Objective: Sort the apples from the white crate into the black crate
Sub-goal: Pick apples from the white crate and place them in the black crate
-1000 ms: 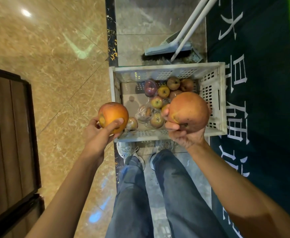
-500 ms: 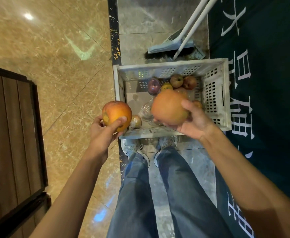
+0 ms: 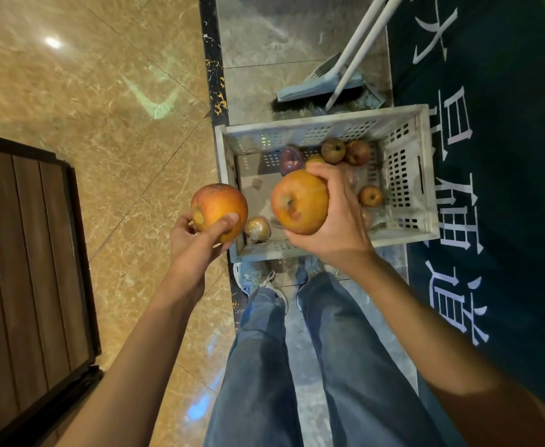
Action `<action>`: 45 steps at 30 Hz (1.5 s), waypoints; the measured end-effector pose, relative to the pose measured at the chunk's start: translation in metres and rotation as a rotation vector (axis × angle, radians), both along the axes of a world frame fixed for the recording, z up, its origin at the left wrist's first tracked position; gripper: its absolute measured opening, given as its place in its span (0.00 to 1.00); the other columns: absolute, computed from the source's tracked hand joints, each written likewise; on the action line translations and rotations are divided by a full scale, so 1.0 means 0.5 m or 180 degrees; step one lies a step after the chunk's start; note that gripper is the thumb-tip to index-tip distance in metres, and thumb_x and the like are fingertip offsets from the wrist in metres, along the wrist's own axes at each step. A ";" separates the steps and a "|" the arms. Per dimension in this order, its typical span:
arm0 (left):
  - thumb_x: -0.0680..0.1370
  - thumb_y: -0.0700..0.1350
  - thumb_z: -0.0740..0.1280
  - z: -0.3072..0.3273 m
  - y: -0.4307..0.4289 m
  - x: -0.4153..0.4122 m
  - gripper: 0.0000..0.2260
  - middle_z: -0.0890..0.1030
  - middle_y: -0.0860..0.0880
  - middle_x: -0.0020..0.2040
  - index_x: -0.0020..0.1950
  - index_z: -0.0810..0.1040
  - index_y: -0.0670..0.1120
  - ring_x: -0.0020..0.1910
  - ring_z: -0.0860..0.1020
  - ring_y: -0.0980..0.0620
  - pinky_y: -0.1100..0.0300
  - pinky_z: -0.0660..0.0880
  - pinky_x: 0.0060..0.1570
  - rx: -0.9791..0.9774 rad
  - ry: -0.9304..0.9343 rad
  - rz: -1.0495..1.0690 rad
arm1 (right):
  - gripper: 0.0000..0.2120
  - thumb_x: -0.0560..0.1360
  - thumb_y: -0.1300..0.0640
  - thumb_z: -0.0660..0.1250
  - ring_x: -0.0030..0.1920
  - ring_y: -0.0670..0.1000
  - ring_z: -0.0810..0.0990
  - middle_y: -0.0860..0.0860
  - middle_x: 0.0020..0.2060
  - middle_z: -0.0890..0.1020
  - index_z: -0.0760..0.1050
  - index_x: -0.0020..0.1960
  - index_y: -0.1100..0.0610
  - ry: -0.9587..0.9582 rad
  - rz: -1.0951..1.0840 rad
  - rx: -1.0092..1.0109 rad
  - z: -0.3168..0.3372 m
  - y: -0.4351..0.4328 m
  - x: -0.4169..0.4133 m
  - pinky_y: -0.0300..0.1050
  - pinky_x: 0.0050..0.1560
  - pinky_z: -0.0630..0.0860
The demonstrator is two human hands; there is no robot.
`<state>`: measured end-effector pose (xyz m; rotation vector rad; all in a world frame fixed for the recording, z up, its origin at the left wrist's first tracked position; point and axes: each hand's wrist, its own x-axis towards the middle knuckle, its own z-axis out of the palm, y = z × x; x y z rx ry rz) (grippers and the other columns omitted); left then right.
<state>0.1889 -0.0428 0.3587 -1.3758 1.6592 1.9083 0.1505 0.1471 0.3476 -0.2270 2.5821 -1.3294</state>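
Mid-task: left hand grips big apple at the left edge of the white crate; right hand grips second apple above it. Several small apples left inside; black crate out of view, fill unknown.

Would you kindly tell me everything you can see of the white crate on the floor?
The white crate is an open-topped rectangular box of scuffed, off-white plastic, with a solid rim and walls pierced by rows of slots. It stands upright on the grey floor, its right end over the edge of the dark mat, a broom just behind and the person's shoes at its near side. Several small apples lie inside, mostly toward the back and right.
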 end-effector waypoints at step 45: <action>0.76 0.44 0.68 0.364 0.025 -0.005 0.06 0.77 0.47 0.40 0.49 0.77 0.42 0.38 0.78 0.51 0.59 0.79 0.37 0.0392 0.0145 -0.2045 | 0.29 0.71 0.58 0.72 0.56 0.55 0.73 0.54 0.61 0.69 0.64 0.68 0.51 -0.1724 -0.3676 -0.1327 0.397 0.114 0.211 0.48 0.45 0.78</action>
